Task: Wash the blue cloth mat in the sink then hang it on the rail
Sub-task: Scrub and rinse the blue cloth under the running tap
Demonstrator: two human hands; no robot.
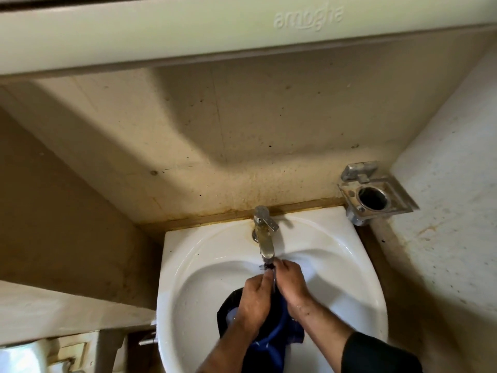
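Nearest the camera, the blue cloth mat lay bunched low in the bowl of the white sink, its dark wet folds trailing off the bottom edge of the view, with a lighter blue band curving through them. One end of it was drawn upward between the two hands to just under the tap's spout.

Both hands met over the middle of the bowl. Fingers of the left hand were curled round the raised part of the mat, knuckles up. Pressed against it from the other side, the right hand was closed on the same strip, its fingertips pinching the cloth right beneath the spout. A black sleeve covered the right forearm near the lower edge.

A metal tap stood at the back rim of the sink, its lever turned toward the right; whether water was running could not be told. Brown staining ran along the joint where the sink met the beige wall. On the right-hand wall sat a metal holder with a round opening. Overhead ran a pale cabinet edge with raised lettering. Part of a white fixture showed at the lower left corner.
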